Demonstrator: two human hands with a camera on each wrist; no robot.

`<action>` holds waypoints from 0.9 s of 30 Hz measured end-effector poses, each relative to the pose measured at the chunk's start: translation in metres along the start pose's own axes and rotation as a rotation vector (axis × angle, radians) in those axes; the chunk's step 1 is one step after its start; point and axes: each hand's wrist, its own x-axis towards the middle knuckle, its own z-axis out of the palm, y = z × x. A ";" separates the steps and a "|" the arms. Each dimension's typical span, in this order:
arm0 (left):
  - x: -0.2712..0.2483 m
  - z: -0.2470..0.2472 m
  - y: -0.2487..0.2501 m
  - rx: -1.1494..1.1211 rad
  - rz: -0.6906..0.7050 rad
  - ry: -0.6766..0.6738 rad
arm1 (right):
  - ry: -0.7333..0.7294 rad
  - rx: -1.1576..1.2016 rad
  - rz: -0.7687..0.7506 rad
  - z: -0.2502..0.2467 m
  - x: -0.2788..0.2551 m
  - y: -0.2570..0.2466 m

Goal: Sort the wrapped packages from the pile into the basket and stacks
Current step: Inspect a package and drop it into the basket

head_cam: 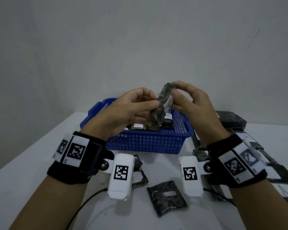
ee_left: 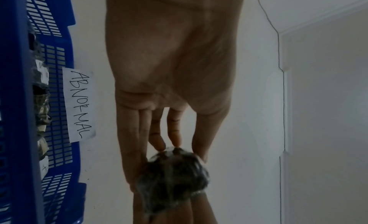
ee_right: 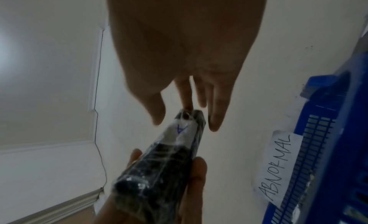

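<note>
Your left hand [head_cam: 131, 110] pinches the lower part of a dark, film-wrapped rectangular package [head_cam: 160, 110] and your right hand [head_cam: 189, 103] grips its top end, fingers curled over it; a white label marked A faces the right wrist. You hold it tilted above the blue slotted plastic basket [head_cam: 146, 143] tagged ABNORMAL, which holds more wrapped packages [head_cam: 140, 126]; another lies on the white table [head_cam: 32, 155] near you

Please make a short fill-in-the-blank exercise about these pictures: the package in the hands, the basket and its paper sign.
1. Both hands hold one wrapped package above the ____ basket.
2. The paper sign on the basket reads ____.
3. The white label on the held package shows the letter ____.
4. The left hand and the ____ hand both touch the package.

Missing words: blue; ABNORMAL; A; right
</note>
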 end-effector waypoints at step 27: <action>-0.002 0.007 0.013 -0.186 -0.073 0.128 | -0.176 -0.034 -0.046 -0.002 -0.004 0.005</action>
